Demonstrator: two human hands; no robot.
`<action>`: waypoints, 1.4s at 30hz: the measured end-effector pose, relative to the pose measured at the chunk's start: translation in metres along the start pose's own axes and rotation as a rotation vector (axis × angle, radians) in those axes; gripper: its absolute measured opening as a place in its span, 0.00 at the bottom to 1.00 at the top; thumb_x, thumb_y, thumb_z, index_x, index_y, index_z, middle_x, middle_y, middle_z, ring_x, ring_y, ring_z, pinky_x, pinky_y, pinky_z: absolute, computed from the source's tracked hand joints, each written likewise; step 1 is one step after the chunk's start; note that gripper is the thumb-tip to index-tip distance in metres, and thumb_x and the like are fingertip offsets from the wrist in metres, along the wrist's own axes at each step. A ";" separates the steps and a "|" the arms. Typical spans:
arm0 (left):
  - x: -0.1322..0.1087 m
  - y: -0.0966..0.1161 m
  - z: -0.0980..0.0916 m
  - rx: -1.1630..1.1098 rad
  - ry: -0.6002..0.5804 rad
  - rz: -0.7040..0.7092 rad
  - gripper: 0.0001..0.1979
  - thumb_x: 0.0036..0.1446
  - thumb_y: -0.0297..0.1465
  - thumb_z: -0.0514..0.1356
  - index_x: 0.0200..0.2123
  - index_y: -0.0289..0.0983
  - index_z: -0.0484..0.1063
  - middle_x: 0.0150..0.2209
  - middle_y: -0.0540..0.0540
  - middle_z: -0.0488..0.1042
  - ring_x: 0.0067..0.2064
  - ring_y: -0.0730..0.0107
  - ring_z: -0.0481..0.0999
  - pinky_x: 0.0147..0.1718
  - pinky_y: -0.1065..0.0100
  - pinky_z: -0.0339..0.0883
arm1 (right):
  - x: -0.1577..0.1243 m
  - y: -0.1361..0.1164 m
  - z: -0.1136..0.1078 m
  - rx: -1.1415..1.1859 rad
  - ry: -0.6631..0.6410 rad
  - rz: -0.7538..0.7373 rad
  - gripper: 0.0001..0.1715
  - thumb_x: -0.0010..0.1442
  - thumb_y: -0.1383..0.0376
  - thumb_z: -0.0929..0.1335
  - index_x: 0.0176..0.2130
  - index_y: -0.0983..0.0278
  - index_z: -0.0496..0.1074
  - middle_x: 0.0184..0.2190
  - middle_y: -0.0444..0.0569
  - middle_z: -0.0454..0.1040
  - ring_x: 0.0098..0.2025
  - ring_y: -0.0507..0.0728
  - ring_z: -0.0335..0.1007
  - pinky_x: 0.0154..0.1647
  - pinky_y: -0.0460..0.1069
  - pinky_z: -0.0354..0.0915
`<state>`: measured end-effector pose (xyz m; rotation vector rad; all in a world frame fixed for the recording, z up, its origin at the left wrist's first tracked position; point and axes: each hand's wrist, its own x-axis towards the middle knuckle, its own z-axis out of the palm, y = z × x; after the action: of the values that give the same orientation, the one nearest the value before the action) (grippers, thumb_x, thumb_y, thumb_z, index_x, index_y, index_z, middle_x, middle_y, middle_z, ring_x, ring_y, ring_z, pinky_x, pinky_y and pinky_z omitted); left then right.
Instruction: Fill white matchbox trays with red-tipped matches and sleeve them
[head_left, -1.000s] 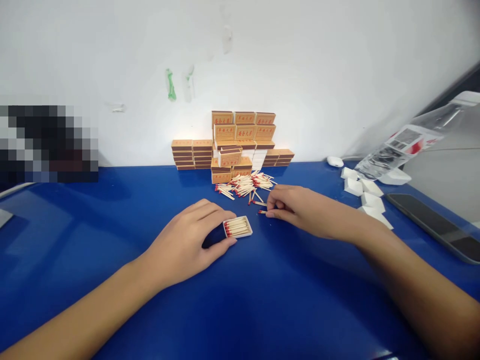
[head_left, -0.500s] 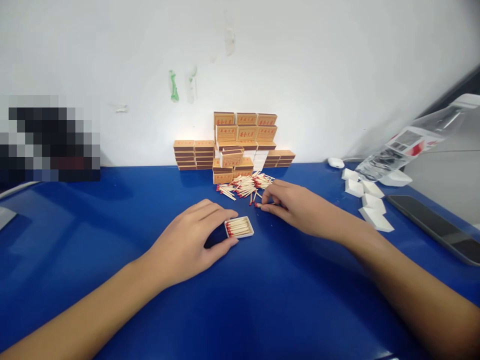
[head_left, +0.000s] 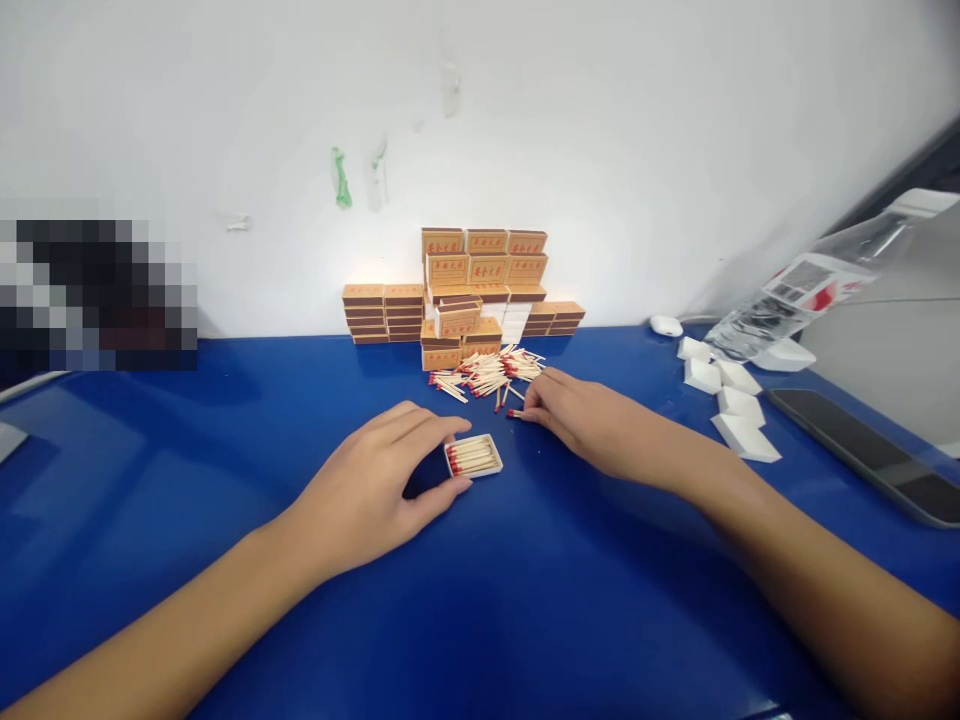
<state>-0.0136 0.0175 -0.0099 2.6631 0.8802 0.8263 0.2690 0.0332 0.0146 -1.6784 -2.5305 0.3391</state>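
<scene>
A white matchbox tray (head_left: pixel 498 462) lies on the blue table with several red-headed matches (head_left: pixel 474 455) side by side in it. The thumb and fingers of my left hand (head_left: pixel 375 480) hold the tray by its left end. To the right, my right hand (head_left: pixel 577 415) pinches a match (head_left: pixel 516 413) at the table surface; its red head points left and the rest is hidden by the fingers. Just behind, a loose pile of matches (head_left: pixel 487 375) is spread in front of the stacked matchboxes.
Orange matchboxes (head_left: pixel 487 270) stand stacked against the white wall, with lower stacks (head_left: pixel 384 313) at the left. On the right are white empty trays (head_left: pixel 742 405), a plastic bottle (head_left: pixel 795 290), a white earphone case (head_left: pixel 666 325) and a phone (head_left: pixel 862 450). A pixelated patch covers the far left.
My right fingers have closed tighter around the match. My left hand keeps its hold on the tray. The whole view has shifted slightly.
</scene>
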 end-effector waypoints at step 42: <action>0.003 0.001 -0.001 -0.035 -0.014 0.056 0.06 0.69 0.31 0.63 0.46 0.38 0.79 0.45 0.42 0.80 0.48 0.59 0.77 0.49 0.55 0.75 | -0.005 0.010 -0.016 -0.070 0.229 -0.080 0.09 0.71 0.64 0.66 0.39 0.61 0.75 0.39 0.51 0.74 0.37 0.58 0.71 0.39 0.53 0.64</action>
<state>-0.0115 0.0187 -0.0077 2.6711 0.7841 0.8260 0.2829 0.0345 0.0279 -1.5333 -2.4564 0.0484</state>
